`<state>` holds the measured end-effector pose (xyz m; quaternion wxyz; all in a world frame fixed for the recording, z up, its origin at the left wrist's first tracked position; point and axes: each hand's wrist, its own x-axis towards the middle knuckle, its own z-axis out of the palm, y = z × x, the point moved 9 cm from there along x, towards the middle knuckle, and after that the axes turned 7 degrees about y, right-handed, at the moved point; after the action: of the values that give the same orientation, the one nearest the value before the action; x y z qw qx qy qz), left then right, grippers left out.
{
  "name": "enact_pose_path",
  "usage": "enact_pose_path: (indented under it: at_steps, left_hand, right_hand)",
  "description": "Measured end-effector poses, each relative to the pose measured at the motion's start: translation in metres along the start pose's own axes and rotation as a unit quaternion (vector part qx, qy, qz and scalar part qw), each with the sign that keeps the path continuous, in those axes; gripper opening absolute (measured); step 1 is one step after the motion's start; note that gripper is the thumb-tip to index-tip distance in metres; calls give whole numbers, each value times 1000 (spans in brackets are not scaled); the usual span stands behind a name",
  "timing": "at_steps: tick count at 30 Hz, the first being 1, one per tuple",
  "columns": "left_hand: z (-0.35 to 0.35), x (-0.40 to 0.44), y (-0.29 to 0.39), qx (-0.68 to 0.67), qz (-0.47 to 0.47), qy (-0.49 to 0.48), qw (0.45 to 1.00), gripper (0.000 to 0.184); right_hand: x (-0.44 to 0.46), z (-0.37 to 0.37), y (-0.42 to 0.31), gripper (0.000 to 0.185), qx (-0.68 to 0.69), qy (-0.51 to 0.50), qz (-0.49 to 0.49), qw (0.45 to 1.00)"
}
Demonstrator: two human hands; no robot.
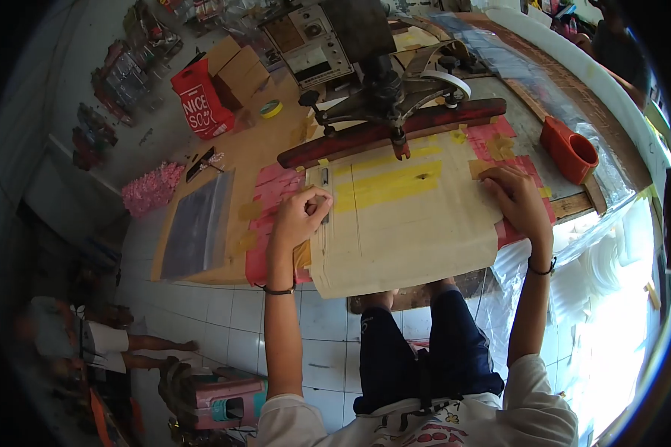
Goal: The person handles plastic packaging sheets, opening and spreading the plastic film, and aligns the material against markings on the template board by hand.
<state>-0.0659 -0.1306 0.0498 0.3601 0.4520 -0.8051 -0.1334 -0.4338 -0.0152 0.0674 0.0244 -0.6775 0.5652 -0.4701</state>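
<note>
A cream sheet with yellow tape strips [417, 231] lies over the machine bed and hangs past its front edge. My left hand [303, 214] rests at the sheet's left edge, thumb and fingers pinched together; what is between them is too small to make out. At the sheet's right edge is my right hand [516, 195], its fingers curled down onto the taped border; its fingertips are partly hidden. Above the sheet's far side runs a long dark red bar [455, 117] under a metal press head. Red material [272, 186] with brown tape shows beside the sheet.
A red cup-shaped holder [574, 151] stands at the right. Left on the table are a grey plastic sheet [197, 227], a red bag [203, 100], a tape roll [271, 109] and pink material [153, 188]. A control box [306, 45] stands behind. Other people are at lower left and upper right.
</note>
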Motion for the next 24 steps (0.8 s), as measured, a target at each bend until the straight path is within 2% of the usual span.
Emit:
enact_pose_path:
  at_steps: [8,11,17,20,23,24]
  left_hand:
    - [0,0,0,-14,-14,-27,999,11]
    - [-2,0,4,1,17,-9,1000,11]
    - [-1,1,8,29,7,-6,1000,19]
    - [2,0,15,46,-13,-22,999,24]
    - [5,2,9,95,-13,-33,995,28]
    - [7,2,10,89,1,-26,996,28]
  right_hand:
    - [2,-1,-5,19,-11,2,10,1000]
    - [2,-1,-5,19,-16,4,5,1000]
    - [4,2,-3,16,-20,-16,8,1000]
    - [14,17,0,18,-87,-86,-49,991]
    - [32,33,-15,25,-116,-208,-53,970]
    - [38,41,-15,30,-129,-219,-64,965]
